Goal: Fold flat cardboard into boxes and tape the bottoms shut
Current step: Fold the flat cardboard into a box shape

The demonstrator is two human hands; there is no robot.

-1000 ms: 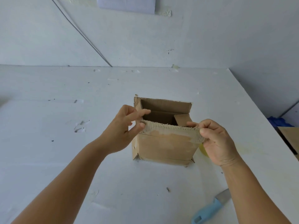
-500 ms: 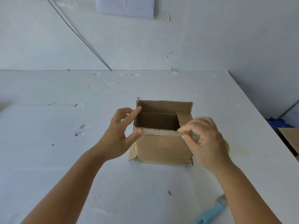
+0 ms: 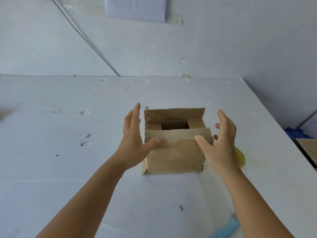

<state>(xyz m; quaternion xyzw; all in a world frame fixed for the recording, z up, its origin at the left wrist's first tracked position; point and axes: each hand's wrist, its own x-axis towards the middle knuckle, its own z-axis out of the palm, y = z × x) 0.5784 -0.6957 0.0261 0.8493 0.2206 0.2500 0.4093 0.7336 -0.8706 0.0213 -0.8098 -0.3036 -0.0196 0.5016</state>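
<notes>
A small brown cardboard box [image 3: 175, 160] stands upright on the white table [image 3: 68, 169], its top facing up. The two short side flaps lie folded inward over a dark gap, the far flap stands up, and the near flap leans over the opening. My left hand [image 3: 133, 141] is at the box's left side, fingers straight, thumb touching the near flap. My right hand [image 3: 219, 143] is at the right side, fingers straight and spread, thumb on the near flap. A yellow tape roll [image 3: 241, 157] lies just right of the box, partly hidden by my right hand.
A light blue utility knife [image 3: 226, 229] lies at the table's near right edge. The table's right edge runs diagonally; beyond it lie a brown cardboard piece [image 3: 308, 148] and something blue [image 3: 295, 132]. A white wall with a taped paper sheet [image 3: 135, 7] rises behind.
Both hands let go of the near flap's edge and opened out to the box's sides. The left side flap is now folded in, and the near flap leans over the opening.
</notes>
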